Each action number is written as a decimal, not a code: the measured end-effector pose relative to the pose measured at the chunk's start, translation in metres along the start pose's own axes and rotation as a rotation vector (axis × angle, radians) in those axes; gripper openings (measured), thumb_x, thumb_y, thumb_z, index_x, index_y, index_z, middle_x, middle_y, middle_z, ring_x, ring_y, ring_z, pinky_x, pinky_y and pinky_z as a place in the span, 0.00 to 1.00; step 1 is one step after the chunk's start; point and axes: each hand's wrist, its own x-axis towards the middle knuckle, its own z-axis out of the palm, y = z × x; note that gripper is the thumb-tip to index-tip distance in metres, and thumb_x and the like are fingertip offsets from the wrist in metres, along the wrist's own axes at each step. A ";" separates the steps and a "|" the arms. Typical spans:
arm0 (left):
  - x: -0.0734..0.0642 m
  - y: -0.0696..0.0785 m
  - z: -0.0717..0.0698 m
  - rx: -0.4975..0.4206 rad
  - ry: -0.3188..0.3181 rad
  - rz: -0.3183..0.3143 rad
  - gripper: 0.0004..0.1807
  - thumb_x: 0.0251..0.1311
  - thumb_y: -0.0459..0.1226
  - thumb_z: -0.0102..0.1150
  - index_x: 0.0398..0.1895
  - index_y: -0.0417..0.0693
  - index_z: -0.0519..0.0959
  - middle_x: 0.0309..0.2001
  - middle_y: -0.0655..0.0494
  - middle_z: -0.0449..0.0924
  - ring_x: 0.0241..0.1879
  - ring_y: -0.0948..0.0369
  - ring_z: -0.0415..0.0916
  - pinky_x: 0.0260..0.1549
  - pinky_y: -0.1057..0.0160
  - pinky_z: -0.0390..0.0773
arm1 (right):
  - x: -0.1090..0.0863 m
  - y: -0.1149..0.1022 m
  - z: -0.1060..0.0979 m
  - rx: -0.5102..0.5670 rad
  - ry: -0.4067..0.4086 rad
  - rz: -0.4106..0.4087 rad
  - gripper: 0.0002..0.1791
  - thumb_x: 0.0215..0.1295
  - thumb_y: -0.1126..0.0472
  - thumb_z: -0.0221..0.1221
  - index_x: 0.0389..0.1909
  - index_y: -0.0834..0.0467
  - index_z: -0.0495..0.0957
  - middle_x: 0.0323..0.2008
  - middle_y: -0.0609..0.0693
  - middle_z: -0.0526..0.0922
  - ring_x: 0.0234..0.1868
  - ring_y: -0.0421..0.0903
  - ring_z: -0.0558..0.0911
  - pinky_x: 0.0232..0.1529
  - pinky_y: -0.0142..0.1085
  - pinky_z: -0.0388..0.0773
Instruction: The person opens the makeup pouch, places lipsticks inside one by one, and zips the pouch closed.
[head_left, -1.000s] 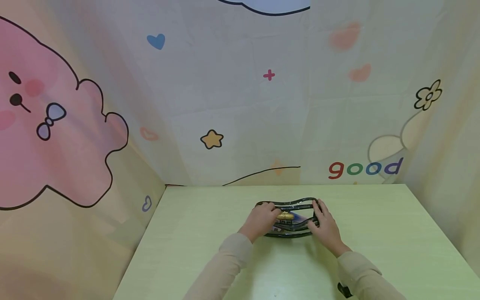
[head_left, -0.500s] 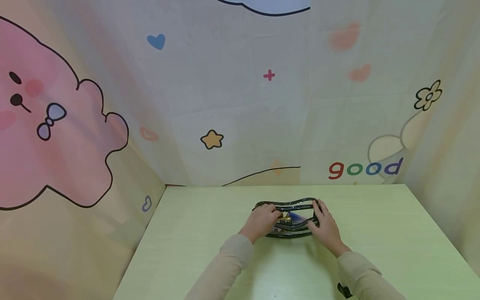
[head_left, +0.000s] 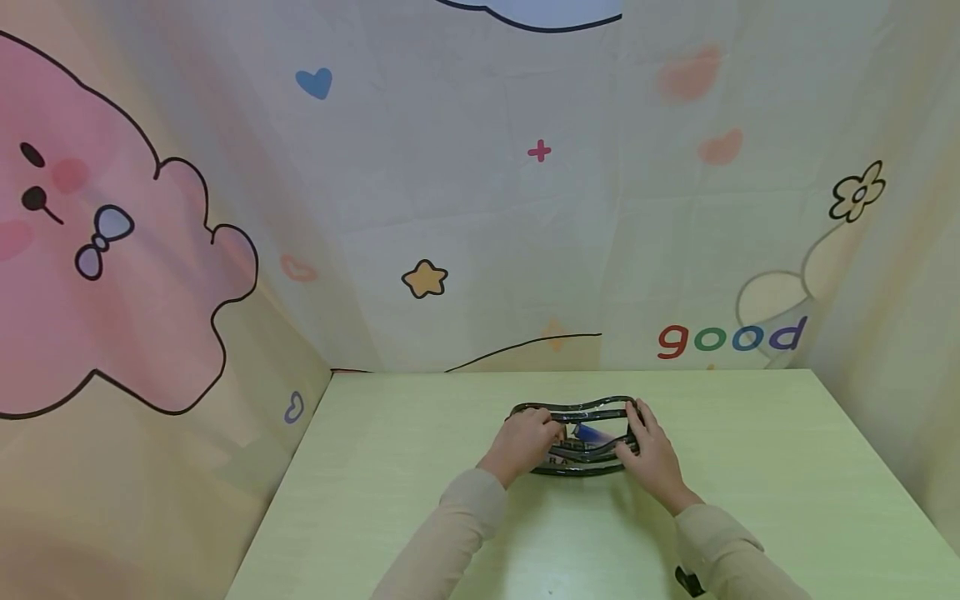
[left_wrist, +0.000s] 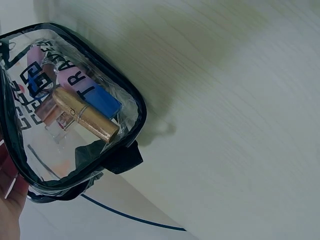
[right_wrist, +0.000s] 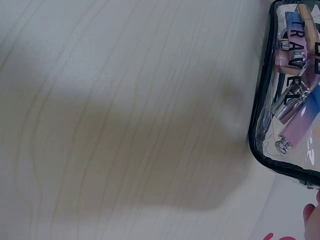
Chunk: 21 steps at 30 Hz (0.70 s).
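Observation:
A clear pouch (head_left: 577,472) with black trim and black lettering stands on the table in the head view. At its left end my left hand (head_left: 523,437) grips the trim, and my right hand (head_left: 651,454) holds the right end between thumb and fingers. Through its side in the left wrist view lie a gold lipstick tube (left_wrist: 86,115) and a pink-and-blue tube (left_wrist: 102,100). From the right wrist view a second pink-and-blue tube (right_wrist: 301,120) shows near a silver piece (right_wrist: 286,105). Part of the pouch's left end is hidden behind my left hand.
The pale green table (head_left: 405,467) spreads around the pouch. A small black object (head_left: 688,581) lies by my right sleeve near the front. Behind the table hangs a printed curtain (head_left: 480,208).
The gold tube inside the pouch has dropped out of sight in the head view, and more of a blue tube shows there. The pouch and both hands hold nearly the same place.

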 end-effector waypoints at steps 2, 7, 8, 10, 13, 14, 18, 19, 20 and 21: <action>-0.001 -0.001 -0.001 -0.006 0.012 0.002 0.07 0.58 0.42 0.53 0.35 0.62 0.80 0.32 0.65 0.76 0.32 0.69 0.74 0.32 0.73 0.75 | 0.000 0.000 0.000 0.001 -0.001 0.004 0.37 0.54 0.58 0.48 0.66 0.63 0.49 0.66 0.63 0.48 0.61 0.66 0.57 0.53 0.61 0.58; -0.004 -0.008 -0.001 -0.016 0.086 0.017 0.07 0.56 0.43 0.55 0.35 0.60 0.81 0.33 0.65 0.78 0.31 0.70 0.75 0.31 0.75 0.75 | 0.000 -0.001 -0.001 0.008 -0.013 0.014 0.37 0.55 0.58 0.48 0.66 0.62 0.49 0.66 0.63 0.47 0.62 0.66 0.56 0.53 0.61 0.57; -0.004 -0.009 -0.001 -0.018 0.106 0.022 0.07 0.55 0.44 0.55 0.34 0.59 0.81 0.33 0.65 0.78 0.31 0.70 0.75 0.31 0.74 0.75 | -0.001 -0.002 -0.001 0.010 -0.015 0.017 0.37 0.55 0.58 0.48 0.66 0.62 0.48 0.67 0.63 0.47 0.62 0.65 0.56 0.53 0.61 0.57; -0.006 -0.013 0.000 -0.025 0.140 0.028 0.07 0.55 0.44 0.55 0.34 0.58 0.81 0.33 0.65 0.78 0.32 0.69 0.75 0.33 0.74 0.75 | -0.001 -0.002 -0.001 0.010 -0.018 0.020 0.37 0.55 0.58 0.48 0.66 0.62 0.48 0.67 0.62 0.47 0.61 0.65 0.57 0.54 0.61 0.57; -0.010 -0.017 0.002 -0.035 0.180 0.031 0.08 0.55 0.45 0.55 0.35 0.57 0.79 0.34 0.64 0.78 0.35 0.68 0.75 0.36 0.72 0.75 | 0.000 -0.002 -0.001 0.005 -0.019 0.022 0.37 0.55 0.58 0.48 0.66 0.61 0.49 0.67 0.63 0.48 0.61 0.65 0.57 0.53 0.61 0.57; -0.011 -0.019 0.003 -0.032 0.187 0.029 0.09 0.56 0.46 0.54 0.36 0.56 0.79 0.36 0.64 0.78 0.37 0.68 0.75 0.37 0.71 0.75 | 0.000 -0.002 -0.001 0.004 -0.019 0.021 0.37 0.55 0.58 0.48 0.66 0.61 0.49 0.66 0.63 0.48 0.61 0.66 0.57 0.53 0.61 0.57; -0.014 -0.022 0.006 -0.023 0.158 0.006 0.16 0.57 0.51 0.50 0.45 0.56 0.75 0.45 0.62 0.77 0.46 0.65 0.74 0.45 0.67 0.73 | 0.001 -0.001 -0.001 0.004 -0.015 0.022 0.36 0.56 0.58 0.47 0.66 0.61 0.49 0.66 0.63 0.48 0.62 0.66 0.56 0.54 0.61 0.57; -0.015 -0.023 0.007 -0.023 0.135 -0.005 0.19 0.57 0.52 0.49 0.49 0.56 0.74 0.48 0.61 0.76 0.49 0.64 0.72 0.47 0.66 0.72 | 0.001 -0.001 0.000 0.003 -0.014 0.020 0.36 0.56 0.58 0.47 0.66 0.61 0.49 0.66 0.63 0.48 0.62 0.66 0.56 0.54 0.61 0.56; -0.016 -0.023 0.007 -0.024 0.107 -0.019 0.22 0.58 0.54 0.47 0.52 0.55 0.72 0.51 0.60 0.74 0.52 0.64 0.70 0.49 0.64 0.71 | 0.001 -0.001 0.000 0.004 -0.011 0.019 0.36 0.57 0.58 0.47 0.66 0.61 0.49 0.66 0.63 0.49 0.62 0.66 0.56 0.54 0.61 0.56; -0.016 -0.023 0.007 -0.026 0.073 -0.033 0.25 0.58 0.55 0.46 0.55 0.55 0.70 0.54 0.59 0.72 0.55 0.63 0.68 0.51 0.63 0.70 | 0.000 0.000 0.000 0.004 -0.009 0.019 0.35 0.57 0.58 0.47 0.66 0.61 0.49 0.66 0.63 0.49 0.62 0.66 0.56 0.54 0.61 0.56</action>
